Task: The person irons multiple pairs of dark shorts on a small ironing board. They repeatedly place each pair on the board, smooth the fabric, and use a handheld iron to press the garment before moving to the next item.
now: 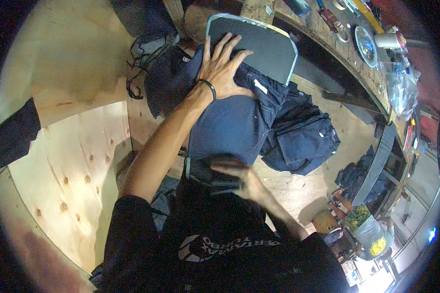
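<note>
A dark blue garment (230,124) is stretched over a long flat board (259,44) with a dark face and a pale, shiny rim. The board's far end shows bare beyond the cloth. My left hand (224,71) lies across the garment's far edge, open with fingers spread onto the board. A white label (260,86) shows on the bunched cloth right of that hand. Blurred by motion, my right hand (247,181) is at the board's near end, close to my body. Its fingers look stretched out to the left, with nothing visible in them.
More dark garments (303,139) lie bunched to the right of the board. A plywood panel (78,180) stands on the left. Along the right runs a cluttered workbench (327,41) holding a round dish (365,46) and plastic bags (401,85). Another person (374,234) is at the lower right.
</note>
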Tool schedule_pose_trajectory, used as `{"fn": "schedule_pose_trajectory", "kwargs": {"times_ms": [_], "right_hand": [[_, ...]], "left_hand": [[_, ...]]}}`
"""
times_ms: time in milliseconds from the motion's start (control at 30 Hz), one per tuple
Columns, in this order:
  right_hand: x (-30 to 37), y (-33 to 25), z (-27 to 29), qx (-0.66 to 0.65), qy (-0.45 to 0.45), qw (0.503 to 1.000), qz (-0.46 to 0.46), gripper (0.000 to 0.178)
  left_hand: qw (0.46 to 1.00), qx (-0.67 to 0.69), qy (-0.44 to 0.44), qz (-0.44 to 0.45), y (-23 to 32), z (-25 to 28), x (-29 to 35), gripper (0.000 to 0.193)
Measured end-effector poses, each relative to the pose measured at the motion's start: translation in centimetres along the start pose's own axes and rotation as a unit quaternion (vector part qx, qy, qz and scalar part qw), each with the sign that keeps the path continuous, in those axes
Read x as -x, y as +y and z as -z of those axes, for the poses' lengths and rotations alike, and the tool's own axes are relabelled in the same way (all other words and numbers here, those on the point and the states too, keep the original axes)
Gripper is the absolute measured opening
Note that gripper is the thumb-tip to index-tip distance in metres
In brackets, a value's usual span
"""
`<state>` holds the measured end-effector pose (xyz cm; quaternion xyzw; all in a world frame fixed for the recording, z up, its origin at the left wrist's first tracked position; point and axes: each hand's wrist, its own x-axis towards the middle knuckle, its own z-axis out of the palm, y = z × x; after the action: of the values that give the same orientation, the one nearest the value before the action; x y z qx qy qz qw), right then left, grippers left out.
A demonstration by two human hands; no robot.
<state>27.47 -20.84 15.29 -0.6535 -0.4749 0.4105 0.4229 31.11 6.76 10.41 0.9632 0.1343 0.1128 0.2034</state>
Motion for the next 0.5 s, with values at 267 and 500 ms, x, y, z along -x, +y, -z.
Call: {"fn": "schedule_pose_trajectory", "kwargs": {"times_ms": [267,500], "right_hand": [[-2.9,-4.4,-2.2,0.024,0.003,0.999,-0.042,0.072],[-8.2,4.2,7.1,0.401,0.364,0.840,-0.004,0.094]], "left_hand": [[1.000,0.019,-0.010,-0.001,0.4,1.9,0.0,0.124],[0.936,0.147,0.104,0.303,5.2,-0.1,13.9,0.099]]}}
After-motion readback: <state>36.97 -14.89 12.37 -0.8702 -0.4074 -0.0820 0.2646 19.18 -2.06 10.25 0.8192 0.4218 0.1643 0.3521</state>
